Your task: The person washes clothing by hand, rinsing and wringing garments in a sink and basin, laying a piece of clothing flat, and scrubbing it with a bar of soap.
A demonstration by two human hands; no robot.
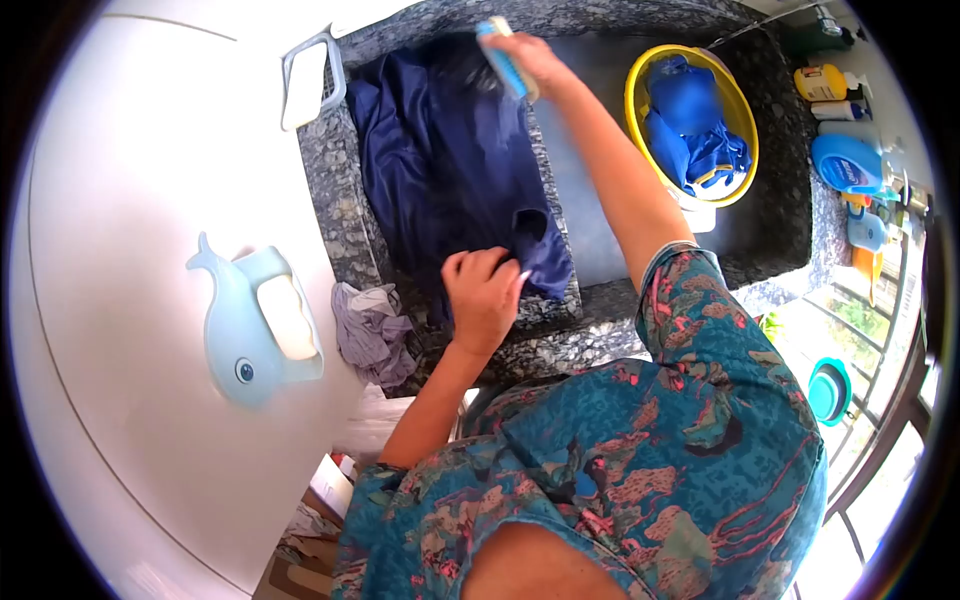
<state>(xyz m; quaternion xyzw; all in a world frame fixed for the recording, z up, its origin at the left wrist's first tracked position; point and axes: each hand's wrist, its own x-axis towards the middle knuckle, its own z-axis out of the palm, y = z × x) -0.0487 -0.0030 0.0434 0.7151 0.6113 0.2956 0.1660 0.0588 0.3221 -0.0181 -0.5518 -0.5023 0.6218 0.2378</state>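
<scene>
A wet, dark navy garment [430, 150] lies spread over the sloped stone slab of the wash sink. My left hand [482, 300] is closed on its near edge, with the fingers bent into the cloth beside a small opening. At the far end, my right hand [535, 62] grips a scrubbing brush [508, 62] with a blue and cream body. The brush is held over the far part of the garment; whether its bristles touch the cloth I cannot tell.
A yellow basin [752, 130] with blue clothes stands in the dark stone sink [785, 235]. Bottles [848, 165] line the right ledge. A soap bar [305, 85] sits in a grey dish, another in a whale-shaped holder [235, 330]. A crumpled greyish cloth [372, 335] lies at the left.
</scene>
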